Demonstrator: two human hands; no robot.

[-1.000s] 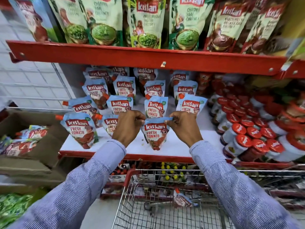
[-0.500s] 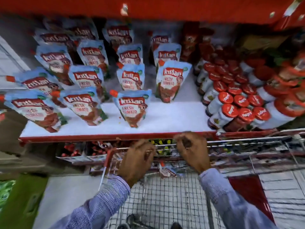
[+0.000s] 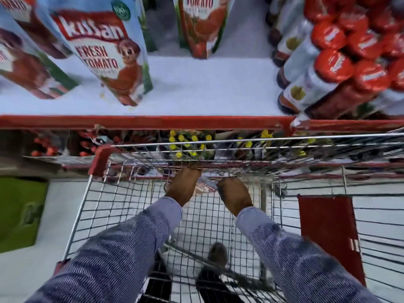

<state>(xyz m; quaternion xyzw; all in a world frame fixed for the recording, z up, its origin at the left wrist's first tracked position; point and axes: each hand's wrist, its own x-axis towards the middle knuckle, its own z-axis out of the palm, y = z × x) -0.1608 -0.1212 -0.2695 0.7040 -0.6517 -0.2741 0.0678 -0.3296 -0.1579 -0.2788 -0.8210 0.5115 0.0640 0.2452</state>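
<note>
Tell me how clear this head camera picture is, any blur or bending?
Head view: motion smear softens everything. The blue Kissan tomato pouch has legible lettering, while the cap print on the red-capped bottles and the left hand and right hand in the silver wire cart are fuzzy. Head view: wide-angle distortion splays pouch and bottles outward, and lighting is even, with no harsh glare.

Kissan tomato pouches [image 3: 109, 57] upright on white shelf [image 3: 207, 88]; red-capped bottles [image 3: 317, 79] right, seemingly leaning.

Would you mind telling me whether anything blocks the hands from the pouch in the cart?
Nothing visible does: the left hand and right hand are inside the cart, either side of the pouch; their fingers are hidden.
</note>
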